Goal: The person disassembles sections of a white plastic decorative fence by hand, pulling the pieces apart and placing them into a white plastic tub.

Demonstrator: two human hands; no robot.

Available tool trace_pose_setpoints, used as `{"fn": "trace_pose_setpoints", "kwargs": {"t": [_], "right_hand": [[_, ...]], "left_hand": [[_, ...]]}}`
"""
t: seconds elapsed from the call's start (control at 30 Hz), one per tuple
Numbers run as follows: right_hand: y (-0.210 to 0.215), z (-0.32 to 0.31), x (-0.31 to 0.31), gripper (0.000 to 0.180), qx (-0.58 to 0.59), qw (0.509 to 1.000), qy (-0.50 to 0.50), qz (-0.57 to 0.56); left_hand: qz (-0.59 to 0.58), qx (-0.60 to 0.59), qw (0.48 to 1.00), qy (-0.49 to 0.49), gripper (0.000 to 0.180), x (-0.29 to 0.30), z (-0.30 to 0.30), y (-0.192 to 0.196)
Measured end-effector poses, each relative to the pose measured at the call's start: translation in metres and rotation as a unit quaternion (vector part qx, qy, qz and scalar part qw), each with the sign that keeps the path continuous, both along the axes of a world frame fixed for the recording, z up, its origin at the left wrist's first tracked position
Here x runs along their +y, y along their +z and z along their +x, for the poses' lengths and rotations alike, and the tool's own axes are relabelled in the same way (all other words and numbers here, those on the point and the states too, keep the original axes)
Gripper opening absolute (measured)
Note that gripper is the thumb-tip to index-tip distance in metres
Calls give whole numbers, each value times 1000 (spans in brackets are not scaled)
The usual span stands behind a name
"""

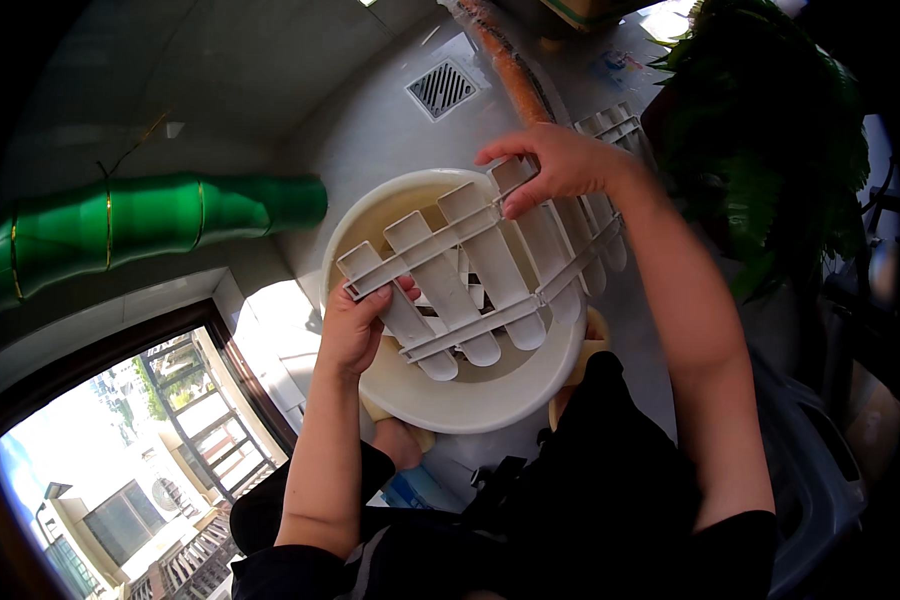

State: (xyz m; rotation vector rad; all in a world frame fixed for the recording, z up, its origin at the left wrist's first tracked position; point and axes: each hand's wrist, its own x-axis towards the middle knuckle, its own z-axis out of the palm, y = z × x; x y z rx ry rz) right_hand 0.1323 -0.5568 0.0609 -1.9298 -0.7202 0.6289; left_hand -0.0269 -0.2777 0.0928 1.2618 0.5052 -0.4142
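Note:
A white plastic picket fence panel (448, 285) is held tilted above a round cream basin (470, 415). My left hand (353, 325) grips the left end of its upper rail, thumb on top. Farther right, my right hand (560, 168) is closed around the same rail by a picket top, thumb and fingers on either side. More pickets continue to the right under my right forearm. Through the gaps, some small pale pieces show in the basin, too hidden to name.
A green bamboo-like pipe (150, 225) runs along the left wall above a bright window (140, 450). Beyond the basin are a floor drain (442, 90) and a plastic-wrapped orange-brown pole (510, 65). A leafy plant (770, 130) and grey plastic tub (820, 490) stand right.

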Motion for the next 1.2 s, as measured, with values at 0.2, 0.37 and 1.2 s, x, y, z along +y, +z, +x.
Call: {"fn": "trace_pose_setpoints", "kwargs": {"t": [0.2,0.37,1.2], "right_hand": [[2,-18,11,47,21,996,67,-47],[9,-33,18,50,-28,996,59,-64],[12,-69,48,26,-139,945,40,-292]], "left_hand": [[201,-59,978,3,57,7,15,10],[477,-270,787,-283,68,-38,52,36],[654,-74,626,-417,31,-80,60,4]]}}
